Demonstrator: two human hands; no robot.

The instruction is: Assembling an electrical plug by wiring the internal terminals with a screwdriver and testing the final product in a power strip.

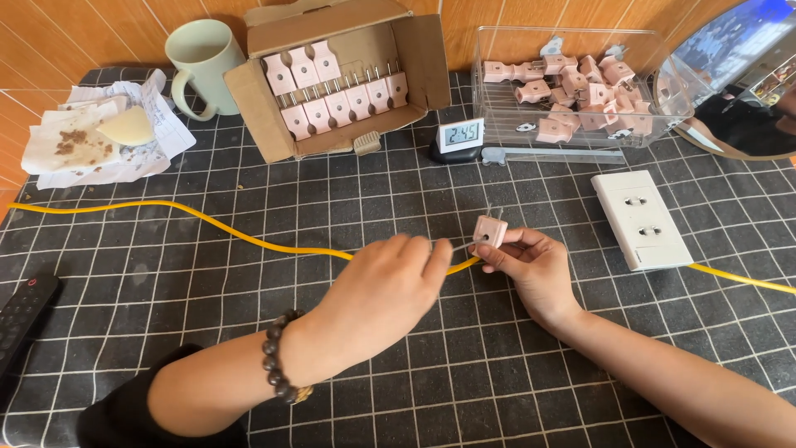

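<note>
head cam | sat above, tilted down and forward | close over the gridded mat (pixel 580 365) | reached the wall

Illumination is bright, even and diffuse, daylight in character, with only soft, short shadows under the left hand (pixel 377 286) and right hand (pixel 535 270) on the desk (pixel 207 282). Mild glare shows on the clear plastic box (pixel 497 91) and in the round mirror (pixel 746 83) at upper right. Focus is sharp centrally; wide-angle distortion bends the desk's grid lines toward the edges, and the nearest forearms look slightly soft.
</note>
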